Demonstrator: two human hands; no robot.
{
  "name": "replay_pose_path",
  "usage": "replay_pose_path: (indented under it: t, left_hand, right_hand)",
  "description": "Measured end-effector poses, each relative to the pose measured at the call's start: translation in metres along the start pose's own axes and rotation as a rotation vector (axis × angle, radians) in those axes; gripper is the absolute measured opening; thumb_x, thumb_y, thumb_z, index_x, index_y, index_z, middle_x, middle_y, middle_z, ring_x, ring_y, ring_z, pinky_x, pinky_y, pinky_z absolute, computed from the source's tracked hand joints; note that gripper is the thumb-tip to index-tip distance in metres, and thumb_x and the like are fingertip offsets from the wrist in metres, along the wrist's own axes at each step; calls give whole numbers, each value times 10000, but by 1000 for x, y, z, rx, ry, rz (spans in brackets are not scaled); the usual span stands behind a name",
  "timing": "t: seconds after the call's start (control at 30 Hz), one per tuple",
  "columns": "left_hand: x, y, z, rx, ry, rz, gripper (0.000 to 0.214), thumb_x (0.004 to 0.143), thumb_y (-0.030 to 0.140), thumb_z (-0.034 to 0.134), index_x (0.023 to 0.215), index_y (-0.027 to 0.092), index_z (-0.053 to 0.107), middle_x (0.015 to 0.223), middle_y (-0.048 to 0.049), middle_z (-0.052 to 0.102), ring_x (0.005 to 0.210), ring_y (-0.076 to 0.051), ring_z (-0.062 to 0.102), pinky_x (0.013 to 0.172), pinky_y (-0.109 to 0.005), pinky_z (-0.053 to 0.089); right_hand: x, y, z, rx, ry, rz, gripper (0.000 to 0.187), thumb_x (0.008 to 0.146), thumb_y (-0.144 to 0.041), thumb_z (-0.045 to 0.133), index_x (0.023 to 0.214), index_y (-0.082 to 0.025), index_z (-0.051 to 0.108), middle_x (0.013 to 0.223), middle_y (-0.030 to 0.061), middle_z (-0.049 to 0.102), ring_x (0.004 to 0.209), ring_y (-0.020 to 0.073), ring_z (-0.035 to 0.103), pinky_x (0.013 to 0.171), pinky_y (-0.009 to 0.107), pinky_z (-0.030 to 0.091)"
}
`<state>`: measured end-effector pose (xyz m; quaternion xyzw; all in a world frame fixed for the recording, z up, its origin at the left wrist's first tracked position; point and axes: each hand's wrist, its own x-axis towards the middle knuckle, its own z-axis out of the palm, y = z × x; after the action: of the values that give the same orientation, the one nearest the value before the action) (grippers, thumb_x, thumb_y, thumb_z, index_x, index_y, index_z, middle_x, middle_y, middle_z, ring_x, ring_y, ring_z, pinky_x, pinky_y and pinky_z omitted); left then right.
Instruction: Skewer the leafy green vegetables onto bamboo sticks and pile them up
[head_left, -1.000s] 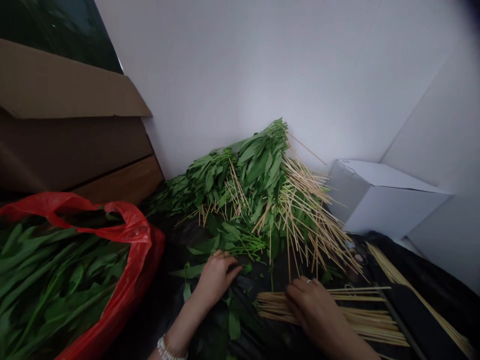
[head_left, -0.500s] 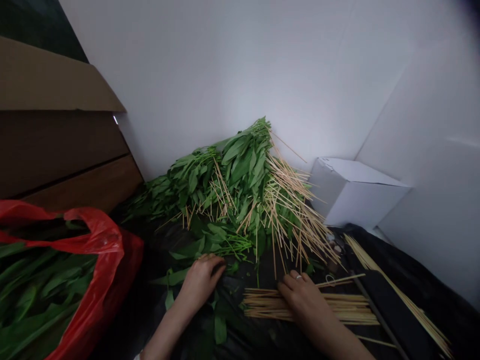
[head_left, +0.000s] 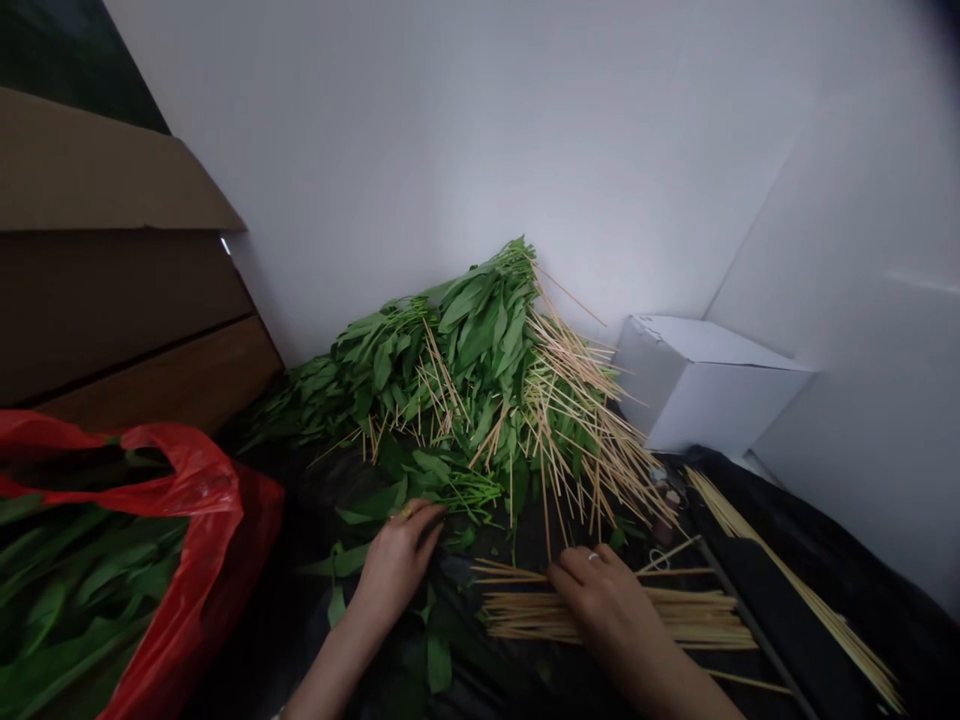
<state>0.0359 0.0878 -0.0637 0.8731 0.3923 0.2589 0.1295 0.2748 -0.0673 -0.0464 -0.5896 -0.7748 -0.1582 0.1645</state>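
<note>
My left hand (head_left: 401,555) rests with curled fingers at the near edge of a small bunch of green leaves (head_left: 431,475); what its fingertips hold, if anything, is hidden. Over a pile of thin wooden sticks (head_left: 517,615) lies my right hand (head_left: 604,595), a ring on one finger. Its fingers are bent down around a few sticks at the far side of the pile, which stand slightly apart from the others. Behind both hands is a heap of long green leaves (head_left: 480,310) with many sticks (head_left: 577,390) fanning out to the right.
A red plastic bag (head_left: 217,500) full of green leaves stands at left, below a cardboard box (head_left: 97,280). A white box (head_left: 712,390) sits at back right against the pale wall. More sticks (head_left: 795,590) lie beside a dark flat object (head_left: 795,620) on black sheeting.
My right hand has shifted slightly left, and a few sticks have come apart from the far side of the pile. My left hand stays almost in place.
</note>
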Motion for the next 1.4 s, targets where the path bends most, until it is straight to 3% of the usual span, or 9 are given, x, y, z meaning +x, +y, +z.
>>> replay_pose_path:
  t: [0.17, 0.37, 0.5, 0.7, 0.93, 1.2, 1.4]
  left_hand:
    - [-2, -2, 3, 45, -18, 29, 312, 890, 147, 456, 1147, 219, 616, 1127, -71, 669, 1003, -223, 643, 888, -362, 513]
    - [-4, -2, 6, 137, -10, 23, 387, 878, 115, 447, 1227, 223, 576, 1232, -89, 612, 1084, -238, 601, 931, -385, 488]
    - [-4, 1, 5, 194, -51, -37, 393, 840, 122, 510, 1224, 162, 581, 1102, -129, 644, 1039, -273, 595, 930, -426, 469]
    - [0, 11, -24, 101, -51, -55, 142, 780, 180, 573, 851, 198, 695, 923, -73, 620, 922, -246, 589, 854, -373, 469]
    - [1, 14, -47, -112, 4, -89, 264, 833, 134, 439, 905, 217, 678, 997, -41, 613, 936, -194, 597, 855, -314, 447]
    - [-2, 24, -36, -150, -128, 63, 203, 814, 124, 537, 857, 240, 699, 904, -28, 628, 865, -184, 601, 787, -281, 458]
    - [-4, 29, -16, -54, -159, 188, 362, 840, 76, 507, 1075, 299, 669, 1019, -36, 621, 944, -188, 590, 819, -285, 467]
  right_hand:
    - [-2, 5, 6, 9, -4, 0, 314, 678, 55, 541, 821, -222, 577, 697, -32, 575, 645, 161, 511, 681, 307, 272]
    - [16, 3, -3, 38, 51, 36, 390, 740, 33, 462, 1034, -192, 582, 798, 9, 595, 720, 174, 546, 683, 287, 343]
    - [38, -4, 1, 59, 75, 113, 356, 808, -14, 427, 1090, -176, 574, 818, 26, 594, 729, 171, 571, 675, 272, 390]
    - [53, -11, 26, 71, 147, 142, 311, 877, -71, 386, 1098, -176, 577, 836, 31, 610, 724, 157, 592, 634, 255, 399]
    - [41, -9, 45, 85, 210, 122, 307, 908, -98, 362, 1118, -151, 579, 816, 43, 609, 715, 144, 585, 649, 243, 399]
    - [41, -11, 43, 141, 250, 97, 316, 902, -94, 367, 1131, -131, 580, 791, 46, 603, 714, 135, 576, 669, 231, 410]
    - [41, -13, 42, 161, 247, 88, 309, 896, -94, 373, 1117, -141, 585, 777, 39, 592, 691, 134, 557, 658, 234, 396]
